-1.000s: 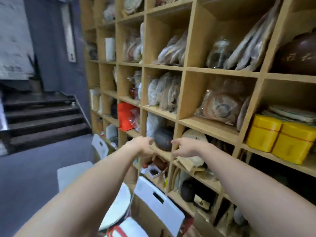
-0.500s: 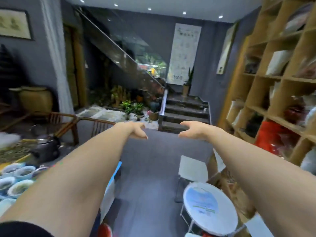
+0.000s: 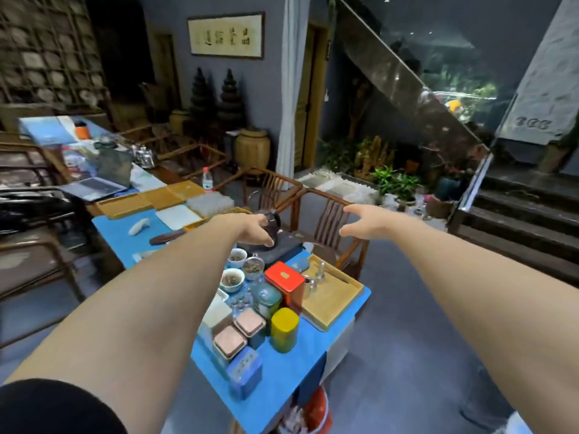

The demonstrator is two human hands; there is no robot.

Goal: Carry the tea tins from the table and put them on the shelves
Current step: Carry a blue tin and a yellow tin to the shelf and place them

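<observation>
Several tea tins stand on the near end of the blue table (image 3: 282, 374): a red square tin (image 3: 284, 280), a yellow round tin (image 3: 284, 329), a teal round tin (image 3: 266, 299), two tins with copper lids (image 3: 249, 324), and a blue tin (image 3: 245, 371) nearest me. My left hand (image 3: 254, 227) and my right hand (image 3: 363, 221) are stretched forward above the far part of the table, both holding nothing, fingers apart. The shelves are out of view.
A dark teapot (image 3: 273, 225) on a black tray sits under my left hand. Small cups (image 3: 232, 279) with tea leaves and a yellow wooden tray (image 3: 332, 299) flank the tins. Wooden chairs (image 3: 326, 220) stand behind the table. Stairs (image 3: 517, 220) rise at right.
The view has swung left from the wooden shelves, past the stairs, to the blue table with the tins. Both hands stay raised with nothing in them.
</observation>
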